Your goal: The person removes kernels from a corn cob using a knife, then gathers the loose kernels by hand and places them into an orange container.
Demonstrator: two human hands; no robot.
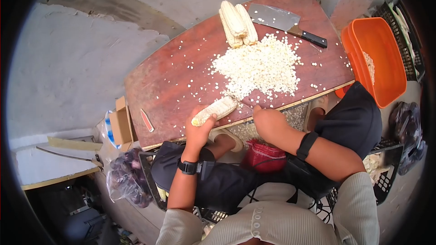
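Note:
My left hand (198,126) is wrapped round an ear of white corn (217,110), held at a tilt over the near edge of the red-brown table (177,81). In my closed right hand (270,123) is a thin metal tool (245,105), its tip at the far end of the ear; its exact kind is hidden by the fingers. Just beyond lies a wide heap of loose white kernels (261,66). Several whole white ears (236,23) are stacked behind the heap. To their right rests a cleaver (274,17) with a black handle, kernels stuck to its blade.
Orange tubs (386,59), one with kernels inside, stand off the table's right end. A small red-edged object (146,120) lies at the left end, near a cardboard box (121,124). A red bag (265,156) sits between my legs. Plastic bags (129,179) are at floor level.

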